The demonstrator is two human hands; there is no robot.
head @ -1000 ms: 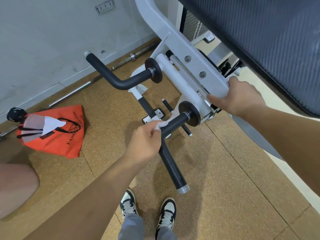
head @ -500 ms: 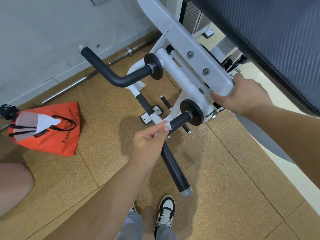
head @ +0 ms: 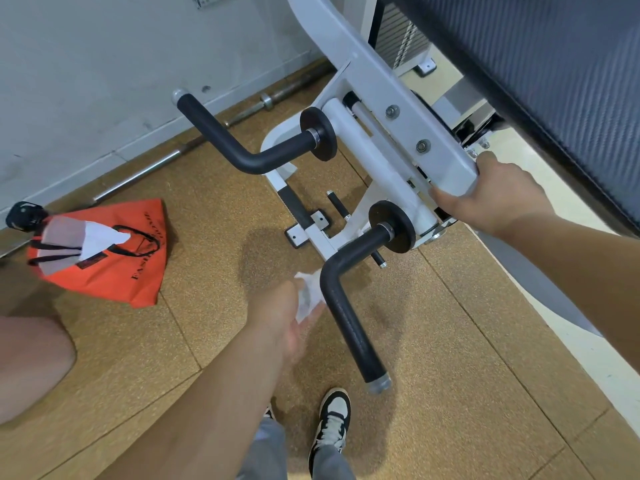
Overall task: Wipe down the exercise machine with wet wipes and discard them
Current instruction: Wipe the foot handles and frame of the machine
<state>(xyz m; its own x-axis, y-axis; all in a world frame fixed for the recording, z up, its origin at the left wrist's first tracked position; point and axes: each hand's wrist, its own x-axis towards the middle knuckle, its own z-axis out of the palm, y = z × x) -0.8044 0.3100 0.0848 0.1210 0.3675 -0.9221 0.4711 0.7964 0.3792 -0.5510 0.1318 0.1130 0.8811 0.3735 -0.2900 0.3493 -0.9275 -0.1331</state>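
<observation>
The white exercise machine frame (head: 388,88) carries two black bent handles. My left hand (head: 287,317) holds a crumpled white wet wipe (head: 308,292) just left of the near handle (head: 349,327), beside its bend, apart from the bar or barely touching it. My right hand (head: 491,192) grips the lower end of the white frame arm. The far handle (head: 221,136) sticks out towards the wall.
An orange bag (head: 114,261) with white wipes or paper in it lies on the cork floor at left. A barbell (head: 149,168) runs along the grey wall. A dark padded seat (head: 540,71) hangs over the upper right. My shoes (head: 332,424) stand below the handle.
My left hand with the wipe has come off the near handle's upper part and moved down and left beside the bend. My right hand keeps its hold on the frame.
</observation>
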